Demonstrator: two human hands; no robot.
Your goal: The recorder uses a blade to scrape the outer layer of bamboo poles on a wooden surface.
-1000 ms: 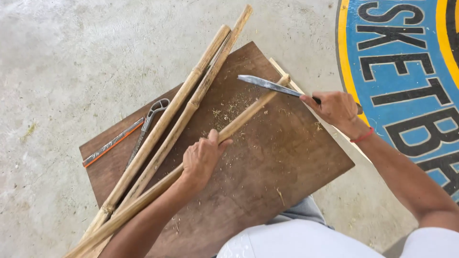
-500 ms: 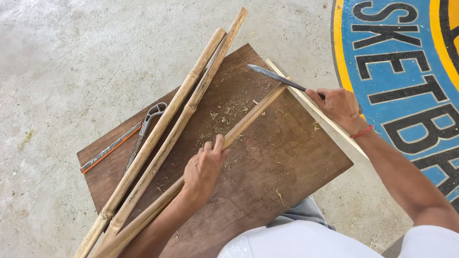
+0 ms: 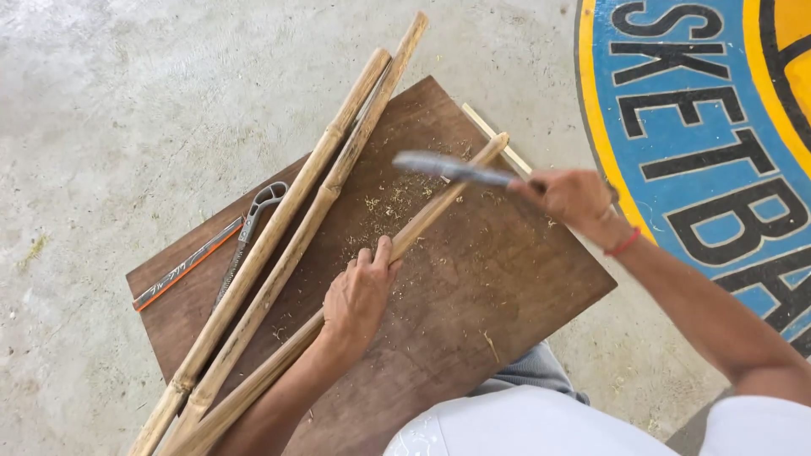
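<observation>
My left hand (image 3: 359, 295) grips a bamboo stick (image 3: 439, 203) that lies slantwise across a brown wooden board (image 3: 507, 287). My right hand (image 3: 574, 201) holds a knife (image 3: 452, 167); its blurred blade lies over the upper part of that stick. Two longer bamboo poles (image 3: 317, 190) rest side by side on the board to the left. Fine shavings (image 3: 376, 215) are scattered between the poles and the held stick.
A pair of metal pincers (image 3: 253, 215) and an orange-edged hacksaw blade (image 3: 182, 266) lie at the board's left. A thin pale strip (image 3: 490, 135) sticks out past the board's far edge. The floor is bare concrete with a painted blue and yellow emblem (image 3: 701, 118) at right.
The knife blade has swung left and down over the held stick. My left hand has stayed on the stick.
</observation>
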